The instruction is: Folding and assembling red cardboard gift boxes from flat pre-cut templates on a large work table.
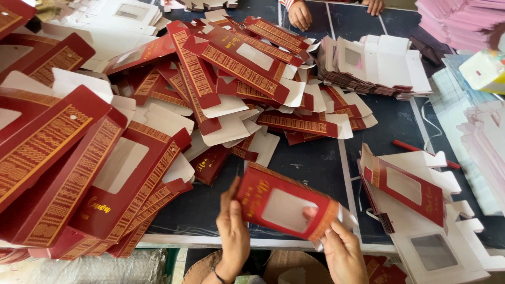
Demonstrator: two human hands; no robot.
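Held flat red window carton (284,206) above dark table (315,163) near its front edge: left hand (232,227) closed on left end, right hand (336,247) pinching right flaps. Risked creasing window film under tight thumb pressure; risked toppling adjacent carton pile (94,173).

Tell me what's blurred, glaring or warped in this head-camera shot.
Head view: the left hand, right hand and the red window carton between them are smeared by motion; the heap of red cartons stays fairly sharp; daylight is soft, washing out white blanks at top left; the table edge bows slightly from the wide lens.
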